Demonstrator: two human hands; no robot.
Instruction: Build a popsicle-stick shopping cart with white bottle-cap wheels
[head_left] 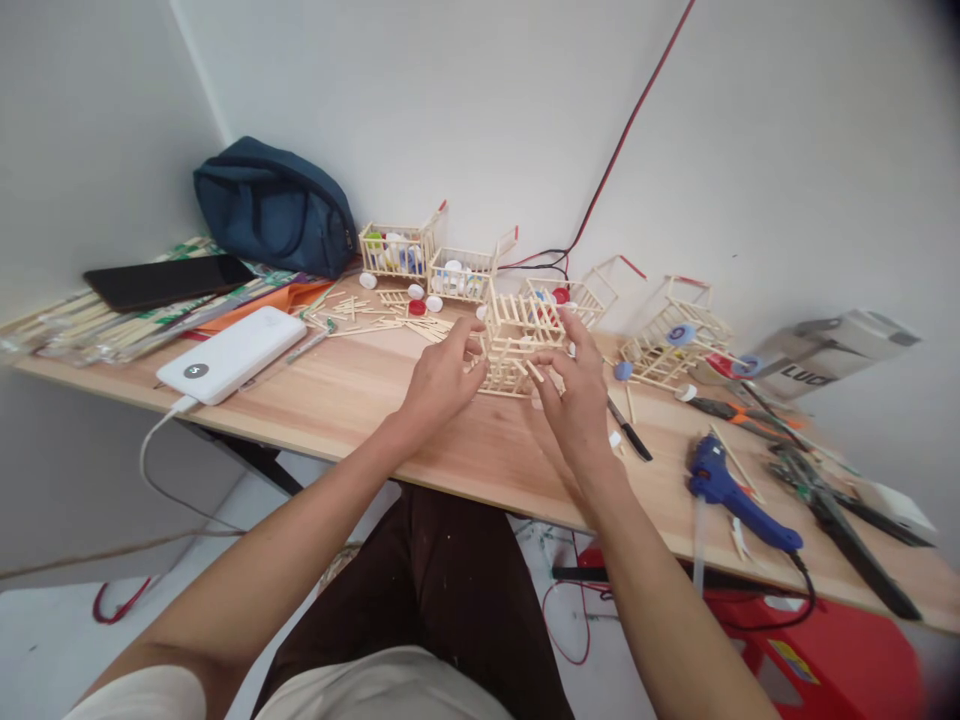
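Note:
A small basket frame of pale wooden sticks (517, 378) rests on the table in front of me, between my hands. My left hand (444, 375) has its fingers curled against the frame's left side. At the right, my right hand (576, 392) pinches a short wooden stick (533, 371) between thumb and index finger, close to the frame's front. Its other fingers are bent near the frame's upper right corner. The fingertips partly cover both sides of the frame. Loose sticks (360, 312) lie to the left of my left hand.
Small stick carts (395, 252) with bottle-cap wheels stand along the wall; another cart (675, 335) is at right. A blue glue gun (739, 495), pliers (814, 500) and a black pen (630, 432) lie rightward. A white power bank (232, 355), phone (169, 280) and blue pouch (274, 205) are left.

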